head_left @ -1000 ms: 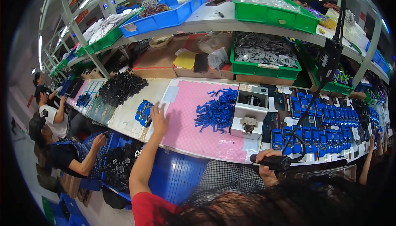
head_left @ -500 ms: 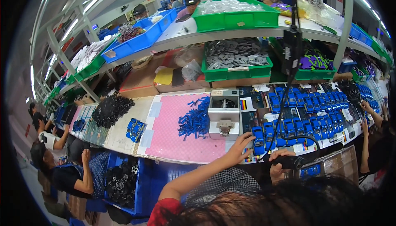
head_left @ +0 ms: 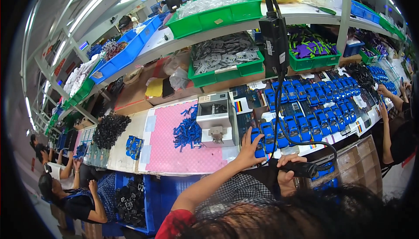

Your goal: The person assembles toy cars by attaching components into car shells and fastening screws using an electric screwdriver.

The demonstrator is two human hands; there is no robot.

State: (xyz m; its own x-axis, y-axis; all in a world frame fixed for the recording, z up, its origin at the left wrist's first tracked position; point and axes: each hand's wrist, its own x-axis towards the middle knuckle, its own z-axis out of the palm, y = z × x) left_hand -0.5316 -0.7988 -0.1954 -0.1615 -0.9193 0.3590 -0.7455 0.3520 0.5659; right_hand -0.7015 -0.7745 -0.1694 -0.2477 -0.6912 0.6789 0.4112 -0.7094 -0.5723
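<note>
My left hand (head_left: 248, 148) reaches across the bench with its fingers spread over a blue toy car (head_left: 258, 141) at the near end of the rows of blue cars (head_left: 305, 117). Whether it grips the car is unclear. My right hand (head_left: 286, 169) is closed around a black electric screwdriver (head_left: 305, 169) held near the bench edge. Its black cable (head_left: 279, 108) rises to a black box (head_left: 275, 42) hanging above. A grey and white bench fixture (head_left: 214, 119) stands just left of my left hand, beside a pile of small blue parts (head_left: 187, 130) on a pink mat (head_left: 174, 151).
Green trays (head_left: 218, 14) and blue trays (head_left: 126, 51) of parts fill the shelves above. A heap of black parts (head_left: 109, 128) and two more blue cars (head_left: 134, 146) lie to the left. Other people (head_left: 70, 191) work at the left and right (head_left: 393, 121). A blue crate (head_left: 131, 199) sits below the bench.
My left hand has swept from the left side of the pink mat to the right, onto the blue cars. The view has turned with it. My right hand still holds the screwdriver.
</note>
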